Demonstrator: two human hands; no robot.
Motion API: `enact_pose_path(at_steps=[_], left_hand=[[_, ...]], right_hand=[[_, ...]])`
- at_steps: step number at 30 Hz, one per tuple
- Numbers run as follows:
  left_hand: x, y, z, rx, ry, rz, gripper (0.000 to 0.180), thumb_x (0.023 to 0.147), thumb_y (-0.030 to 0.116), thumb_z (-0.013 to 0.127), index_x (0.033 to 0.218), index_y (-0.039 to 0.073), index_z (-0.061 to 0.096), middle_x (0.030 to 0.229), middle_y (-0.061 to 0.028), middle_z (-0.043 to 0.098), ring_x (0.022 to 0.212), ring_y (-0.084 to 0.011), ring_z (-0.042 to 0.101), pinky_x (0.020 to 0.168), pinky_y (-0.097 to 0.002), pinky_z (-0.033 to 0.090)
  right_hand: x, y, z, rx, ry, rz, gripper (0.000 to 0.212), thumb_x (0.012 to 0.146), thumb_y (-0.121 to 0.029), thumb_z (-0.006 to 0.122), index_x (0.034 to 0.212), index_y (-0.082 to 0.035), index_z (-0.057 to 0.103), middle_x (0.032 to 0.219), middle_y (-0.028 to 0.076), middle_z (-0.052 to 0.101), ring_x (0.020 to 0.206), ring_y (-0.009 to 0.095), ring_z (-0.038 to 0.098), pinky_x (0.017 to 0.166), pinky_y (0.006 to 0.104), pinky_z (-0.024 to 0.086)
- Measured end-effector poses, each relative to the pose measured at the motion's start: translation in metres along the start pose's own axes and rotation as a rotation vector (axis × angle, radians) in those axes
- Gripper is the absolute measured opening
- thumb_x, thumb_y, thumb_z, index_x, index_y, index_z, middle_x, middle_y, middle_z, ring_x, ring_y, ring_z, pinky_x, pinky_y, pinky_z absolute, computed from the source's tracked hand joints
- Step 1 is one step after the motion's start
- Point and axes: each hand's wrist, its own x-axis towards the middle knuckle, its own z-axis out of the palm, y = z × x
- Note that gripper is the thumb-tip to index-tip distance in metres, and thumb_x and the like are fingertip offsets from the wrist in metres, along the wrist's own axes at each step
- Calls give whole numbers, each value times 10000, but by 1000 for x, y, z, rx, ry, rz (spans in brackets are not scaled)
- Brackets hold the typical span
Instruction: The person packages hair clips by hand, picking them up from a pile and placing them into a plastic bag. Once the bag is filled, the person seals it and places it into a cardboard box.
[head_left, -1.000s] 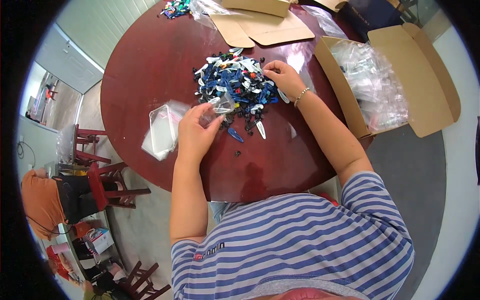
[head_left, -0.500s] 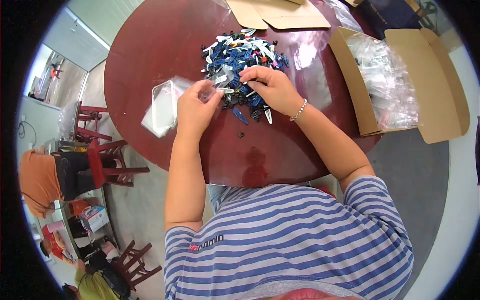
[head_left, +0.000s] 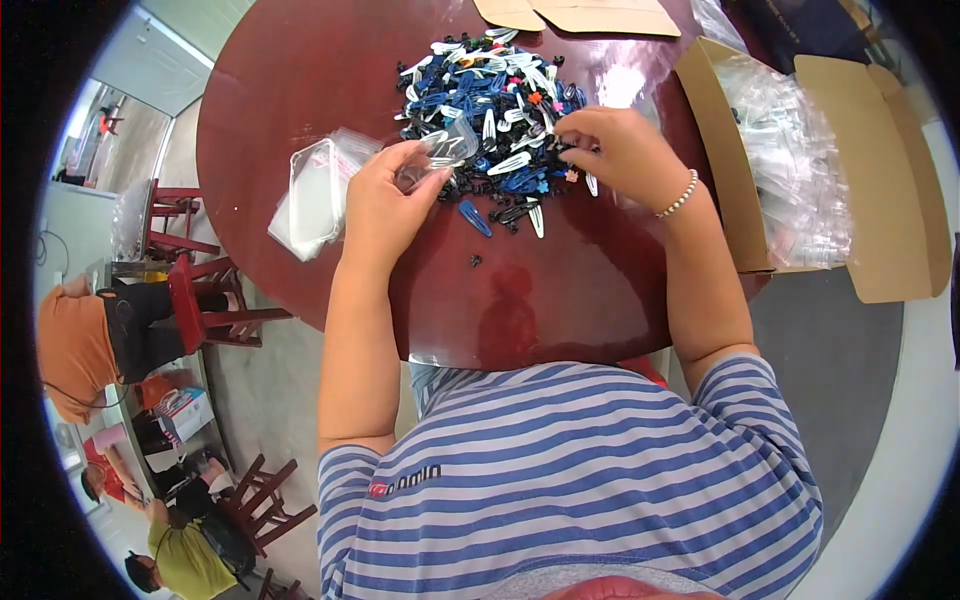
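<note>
A heap of small hair clips [head_left: 490, 105], mostly blue, white and black, lies on a round dark red table [head_left: 300, 70]. My left hand [head_left: 385, 205] holds a small clear plastic bag [head_left: 440, 155] at the heap's near left edge. My right hand [head_left: 620, 150] rests on the heap's right side with its fingertips pinched on a clip. A few loose clips [head_left: 500, 215] lie on the table just in front of the heap, between my two hands.
A stack of clear plastic bags [head_left: 315, 195] lies left of my left hand. An open cardboard box [head_left: 715, 160] filled with clear bags stands at the right table edge. Flat cardboard [head_left: 575, 15] lies at the far edge. Red chairs [head_left: 200, 290] and seated people are at lower left.
My right hand has shifted from the heap's middle to its right side. My left hand has kept the clear bag near the heap. The view has tilted, bringing the table closer.
</note>
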Motion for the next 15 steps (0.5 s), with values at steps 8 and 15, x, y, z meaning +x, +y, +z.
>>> enact_pose_path(at_steps=[8, 15], left_hand=[[-1, 2, 3, 15, -40, 11, 369, 760, 148, 793, 1084, 24, 666, 981, -102, 677, 838, -186, 672, 700, -285, 550], [-2, 2, 1, 21, -52, 0, 365, 760, 144, 792, 1088, 41, 669, 989, -102, 672, 835, -181, 672, 696, -280, 556]], right_hand=[[-4, -3, 18, -152, -33, -77, 257, 746, -93, 704, 992, -41, 649, 917, 124, 635, 858, 298, 633, 769, 394, 515], [4, -1, 30, -152, 37, -123, 186, 775, -72, 660, 960, -58, 646, 874, 126, 632, 835, 309, 639, 761, 401, 516]])
